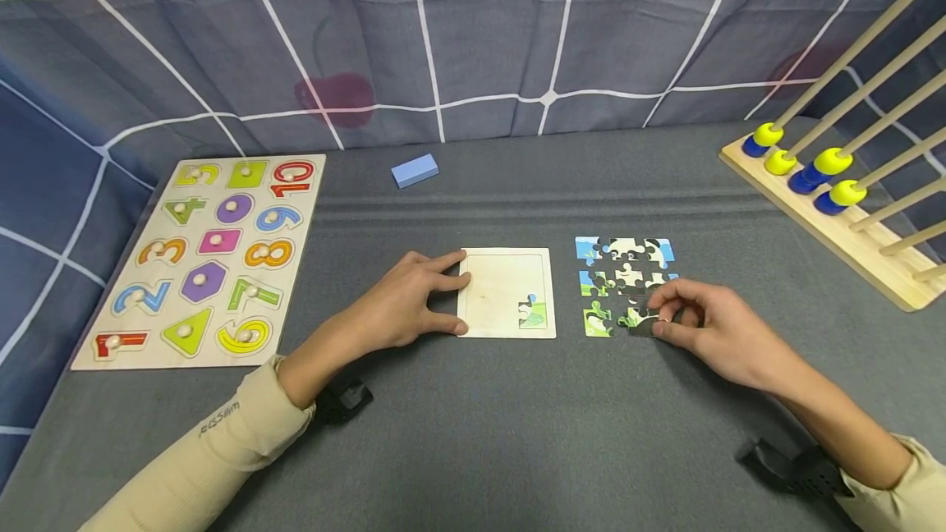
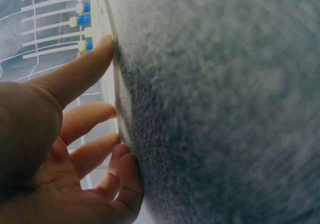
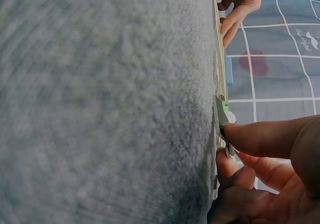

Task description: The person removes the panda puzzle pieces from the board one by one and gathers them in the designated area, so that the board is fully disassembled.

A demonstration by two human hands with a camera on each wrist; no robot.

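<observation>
A pale wooden puzzle board (image 1: 491, 294) lies flat on the table, with one green and blue jigsaw piece (image 1: 533, 315) in its lower right corner. My left hand (image 1: 402, 300) has its fingers spread, and the fingertips and thumb rest on the board's left edge. To the board's right, several panda jigsaw pieces (image 1: 626, 249) are laid out in rows. My right hand (image 1: 705, 323) pinches a jigsaw piece (image 1: 640, 320) from the bottom row between thumb and fingers. In the right wrist view that puzzle piece (image 3: 223, 116) is tilted, its near edge raised.
A number and shape peg board (image 1: 199, 261) lies at the left. Behind the puzzle board sits a blue block (image 1: 415, 171). At the right stands a wooden bead rack (image 1: 820, 212) with slanting rods and yellow and blue beads. A grid-patterned curtain (image 1: 488, 31) hangs behind the table.
</observation>
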